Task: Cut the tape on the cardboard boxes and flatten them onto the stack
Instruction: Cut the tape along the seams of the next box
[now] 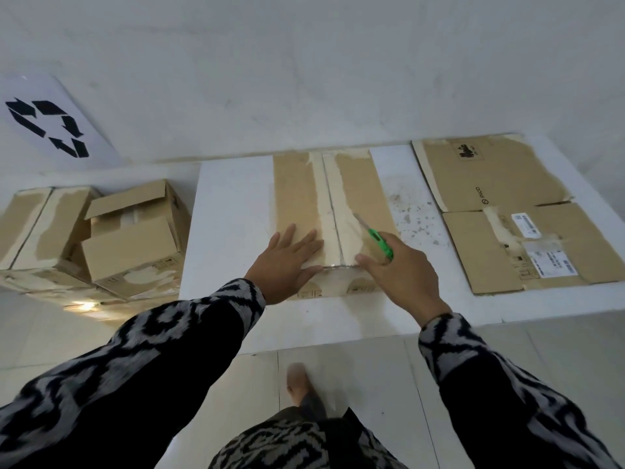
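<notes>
Cardboard box (333, 211) mid-worktop (233, 204): left hand (287, 262) flat on it, right hand (402, 269) gripping green cutter (378, 240) — flattened stack (507, 211) marked "PICO" at right edge, unopened boxes (91, 238) off left

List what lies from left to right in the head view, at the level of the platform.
Closed taped box → open-flapped box → left hand flat on the middle box → right hand holding the green cutter → flattened cardboard stack.
</notes>
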Demonstrator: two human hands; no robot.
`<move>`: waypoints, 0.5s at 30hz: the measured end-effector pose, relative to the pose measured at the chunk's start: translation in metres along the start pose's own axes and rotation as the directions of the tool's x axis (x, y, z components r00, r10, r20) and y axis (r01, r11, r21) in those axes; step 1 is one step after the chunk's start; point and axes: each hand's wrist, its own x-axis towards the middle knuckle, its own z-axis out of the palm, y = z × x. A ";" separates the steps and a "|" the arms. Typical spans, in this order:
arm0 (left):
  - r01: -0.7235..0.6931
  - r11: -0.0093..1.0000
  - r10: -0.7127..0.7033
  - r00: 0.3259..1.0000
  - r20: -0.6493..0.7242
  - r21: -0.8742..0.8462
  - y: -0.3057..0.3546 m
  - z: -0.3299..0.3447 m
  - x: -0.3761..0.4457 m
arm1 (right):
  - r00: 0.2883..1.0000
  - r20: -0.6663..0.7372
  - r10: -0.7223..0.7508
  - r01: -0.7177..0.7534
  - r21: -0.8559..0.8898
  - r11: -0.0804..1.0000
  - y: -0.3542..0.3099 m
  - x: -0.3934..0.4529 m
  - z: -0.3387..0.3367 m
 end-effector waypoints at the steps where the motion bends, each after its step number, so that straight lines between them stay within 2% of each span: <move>1: -0.005 1.000 0.005 1.000 0.003 0.015 -0.002 -0.001 0.000 | 1.000 -0.014 0.014 -0.014 0.004 1.000 0.003 0.010 -0.003; 3: -0.012 0.999 0.011 1.000 0.016 0.049 -0.006 -0.004 -0.003 | 0.995 -0.009 0.102 -0.102 0.017 0.995 0.012 0.027 -0.007; 6: 0.017 0.998 -0.019 0.999 0.033 0.056 -0.013 -0.009 -0.007 | 0.973 0.084 0.216 -0.219 0.028 0.975 0.015 0.034 -0.003; 9: 0.211 0.978 -0.211 0.976 0.047 0.006 -0.015 -0.021 -0.003 | 0.971 0.108 0.214 -0.218 0.032 0.975 0.011 0.005 0.022; 11: 0.409 0.912 -0.406 0.910 0.088 -0.032 -0.011 -0.029 0.000 | 0.976 0.065 0.207 -0.212 0.067 0.975 0.002 -0.011 0.029; 13: 0.578 0.816 -0.571 0.804 0.164 0.004 -0.004 -0.030 0.001 | 0.981 -0.090 0.174 -0.163 0.115 0.980 -0.004 0.006 0.020; 15: 0.643 0.763 -0.641 0.737 0.214 0.071 0.003 -0.022 -0.001 | 0.980 -0.184 0.074 -0.061 0.077 0.995 -0.010 0.044 0.006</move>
